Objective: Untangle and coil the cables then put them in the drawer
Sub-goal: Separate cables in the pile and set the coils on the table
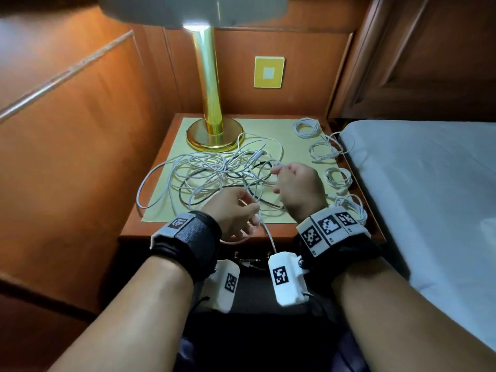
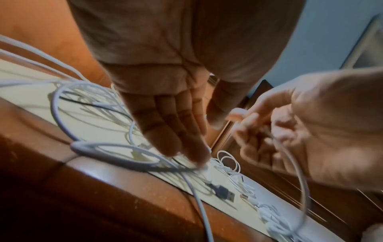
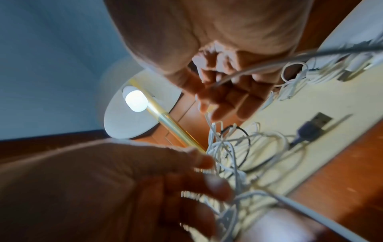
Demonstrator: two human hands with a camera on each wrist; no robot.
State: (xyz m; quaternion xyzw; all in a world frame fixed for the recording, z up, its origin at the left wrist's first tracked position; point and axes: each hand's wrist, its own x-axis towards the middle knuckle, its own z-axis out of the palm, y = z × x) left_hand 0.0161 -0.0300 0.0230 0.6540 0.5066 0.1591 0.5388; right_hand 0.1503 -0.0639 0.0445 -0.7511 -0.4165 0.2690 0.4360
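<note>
A tangle of white and black cables [image 1: 222,170] lies on the yellow mat [image 1: 166,210] of the nightstand. My left hand [image 1: 256,214] is at the tangle's near edge. Its thumb and index finger pinch a white cable [image 1: 268,234] that hangs over the table's front edge. In the left wrist view the other fingers [image 2: 176,131] point straight down at the mat. My right hand [image 1: 279,178] hovers just to the right, fingers curled round the white cable [image 3: 248,70]. A black USB plug [image 2: 225,194] lies on the mat below both hands.
Several coiled white cables [image 1: 323,150] line the mat's right edge. A brass lamp [image 1: 212,103] stands at the back left. A bed [image 1: 429,183] adjoins on the right, wooden panelling on the left. A brass drawer handle [image 1: 252,257] shows below the table's front.
</note>
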